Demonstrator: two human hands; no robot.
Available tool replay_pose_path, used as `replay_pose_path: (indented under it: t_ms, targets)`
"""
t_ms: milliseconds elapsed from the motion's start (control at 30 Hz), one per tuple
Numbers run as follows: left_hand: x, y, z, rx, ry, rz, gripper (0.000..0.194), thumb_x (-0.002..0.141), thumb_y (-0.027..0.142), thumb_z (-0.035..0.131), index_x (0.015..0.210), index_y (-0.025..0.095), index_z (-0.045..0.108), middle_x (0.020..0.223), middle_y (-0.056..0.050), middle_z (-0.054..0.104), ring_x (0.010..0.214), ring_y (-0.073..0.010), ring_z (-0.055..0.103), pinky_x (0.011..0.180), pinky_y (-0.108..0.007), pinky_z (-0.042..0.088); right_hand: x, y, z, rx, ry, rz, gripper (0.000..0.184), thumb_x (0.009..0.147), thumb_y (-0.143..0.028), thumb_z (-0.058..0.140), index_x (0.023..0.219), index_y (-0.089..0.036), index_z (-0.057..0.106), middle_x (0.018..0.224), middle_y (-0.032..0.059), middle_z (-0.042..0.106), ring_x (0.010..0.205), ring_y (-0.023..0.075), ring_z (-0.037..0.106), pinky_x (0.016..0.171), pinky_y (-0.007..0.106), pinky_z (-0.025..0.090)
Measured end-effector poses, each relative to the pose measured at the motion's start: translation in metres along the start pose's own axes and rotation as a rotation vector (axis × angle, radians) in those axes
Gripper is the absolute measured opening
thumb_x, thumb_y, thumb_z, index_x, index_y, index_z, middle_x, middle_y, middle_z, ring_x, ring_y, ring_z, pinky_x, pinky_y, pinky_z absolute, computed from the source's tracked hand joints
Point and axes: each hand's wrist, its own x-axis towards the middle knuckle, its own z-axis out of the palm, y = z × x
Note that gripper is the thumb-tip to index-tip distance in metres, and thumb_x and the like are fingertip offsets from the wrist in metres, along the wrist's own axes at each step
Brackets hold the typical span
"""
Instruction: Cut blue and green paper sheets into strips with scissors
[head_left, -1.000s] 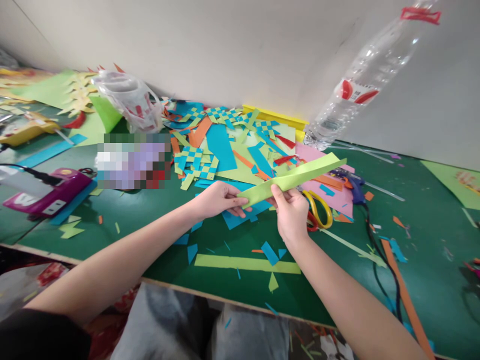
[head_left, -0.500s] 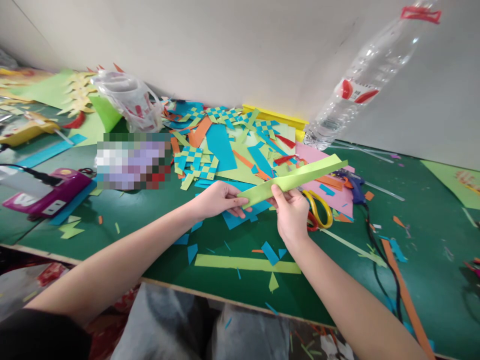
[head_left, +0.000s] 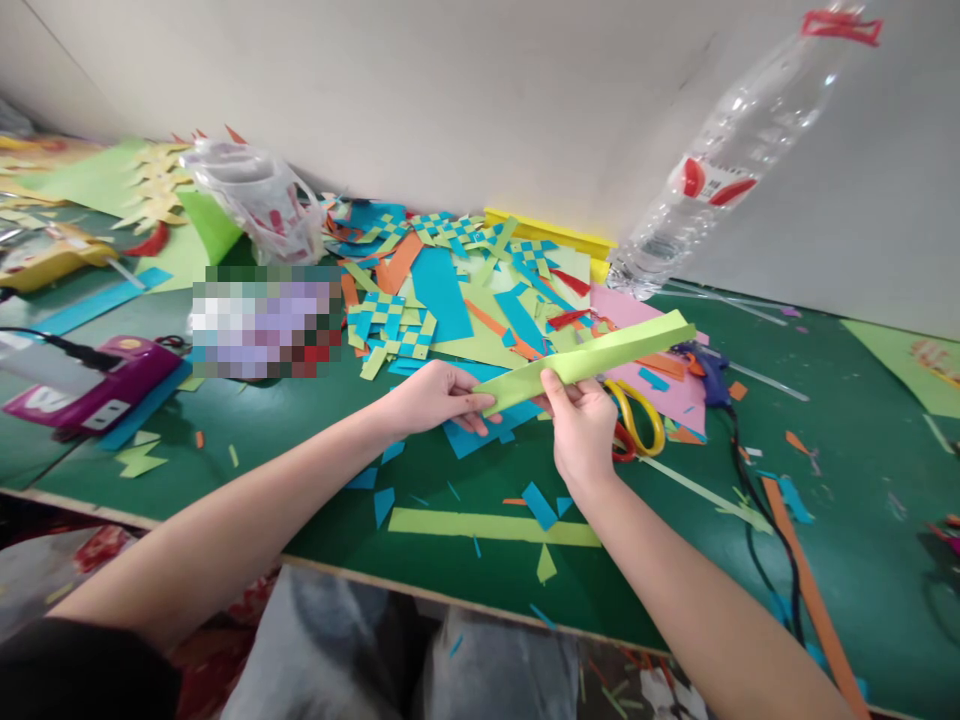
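A folded light-green paper strip (head_left: pixel 600 360) is held slantwise above the table, its right end higher. My left hand (head_left: pixel 439 395) pinches its left end between thumb and fingers. Around its middle, the thumb of my right hand (head_left: pixel 581 425) lies on top with the fingers beneath. Just right of that hand are scissors (head_left: pixel 645 418) with yellow and red handles, their blades hidden. Another light-green strip (head_left: pixel 487 527) lies flat on the table in front of me, with small blue paper scraps (head_left: pixel 540 505) on and around it. Blue paper (head_left: pixel 469 440) rests below my hands.
Woven blue-and-green paper pieces (head_left: pixel 390 325) are heaped behind my hands. A clear plastic bottle (head_left: pixel 720 185) leans at the wall. Leftward are a purple power strip (head_left: pixel 105 385), a bagged cup (head_left: pixel 255 205) and a yellow glue gun (head_left: pixel 56 260). A black cord (head_left: pixel 765 490) trails down the right side.
Almost nothing differs. The right end of the folded green strip sits slightly differently; both hands keep their hold in the same place.
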Motion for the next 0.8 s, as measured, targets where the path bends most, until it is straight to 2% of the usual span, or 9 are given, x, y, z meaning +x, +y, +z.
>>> replay_pose_path:
  t_ms: [300,567,800]
  targets:
    - [-0.0004,0.0001,0.0001,0.009,-0.003,-0.007,0.028,0.079,0.039,0.071,0.081,0.011,0.072,0.088,-0.011,0.076,0.067,-0.0155,0.072,0.064,-0.022,0.06,0.0,0.0026,-0.0013,-0.04,0.001,-0.016,0.032,0.075,-0.044,0.071,0.097,-0.021,0.067,0.077,0.0028,0.073,0.08,0.0223,0.07,0.076,0.04,0.059]
    - [-0.0007,0.0013,0.0001,-0.013,-0.011,-0.027,0.026,0.08,0.036,0.07,0.082,0.01,0.072,0.09,-0.011,0.075,0.066,-0.0144,0.072,0.063,-0.021,0.059,-0.0007,0.0023,-0.0008,-0.016,0.016,-0.017,0.028,0.074,-0.042,0.073,0.092,-0.022,0.067,0.075,0.0012,0.073,0.078,0.021,0.07,0.077,0.039,0.058]
    - [0.0002,-0.001,-0.0008,-0.004,-0.002,0.002,0.029,0.078,0.04,0.072,0.081,0.011,0.072,0.089,-0.011,0.076,0.066,-0.0149,0.072,0.064,-0.021,0.06,0.0006,0.001,-0.0007,-0.027,-0.004,-0.016,0.032,0.073,-0.046,0.072,0.094,-0.021,0.068,0.08,0.0042,0.074,0.081,0.0232,0.07,0.077,0.041,0.059]
